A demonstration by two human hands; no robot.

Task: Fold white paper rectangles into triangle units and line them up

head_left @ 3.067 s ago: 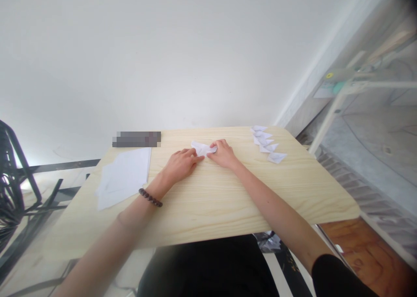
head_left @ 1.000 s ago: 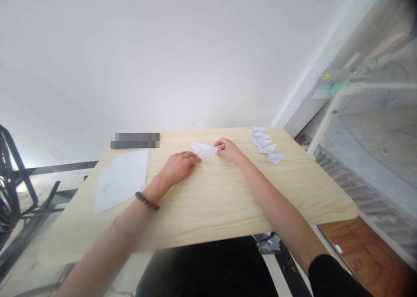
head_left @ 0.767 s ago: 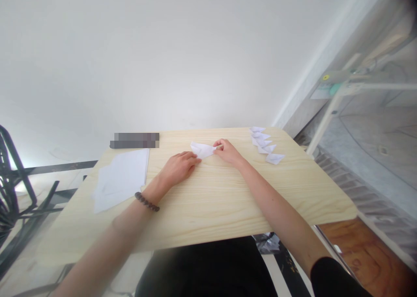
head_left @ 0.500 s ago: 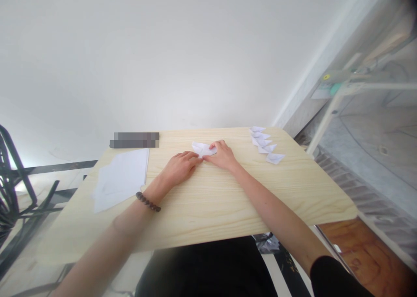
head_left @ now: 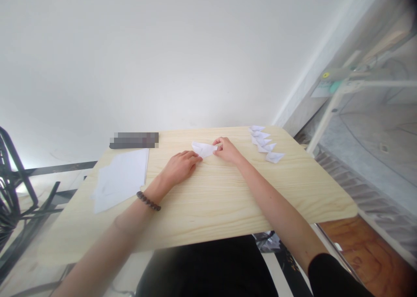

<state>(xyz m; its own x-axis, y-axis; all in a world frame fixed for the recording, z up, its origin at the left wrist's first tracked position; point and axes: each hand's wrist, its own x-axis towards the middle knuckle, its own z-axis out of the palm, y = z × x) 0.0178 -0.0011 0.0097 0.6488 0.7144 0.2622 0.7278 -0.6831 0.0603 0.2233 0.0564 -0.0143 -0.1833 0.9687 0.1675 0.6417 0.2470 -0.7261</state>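
A small folded white paper [head_left: 203, 150], boat-like with pointed ends, lies on the wooden table between my hands. My left hand [head_left: 183, 166] rests palm down at its lower left edge, with bent fingertips holding that edge against the table. At the other end, my right hand [head_left: 228, 150] pinches the right corner between thumb and fingers. The paper's underside is hidden.
Several folded paper pieces [head_left: 266, 147] stand in a slanting row at the right of the table [head_left: 221, 201]. A stack of white sheets [head_left: 122, 179] lies on the left. Behind it is a dark, pixelated long object [head_left: 134, 140]. A white wall [head_left: 195, 62] rises behind the table.
My right hand has shifted right along the folded paper, from near its middle to its right corner, uncovering more of it. My left hand stays in place.
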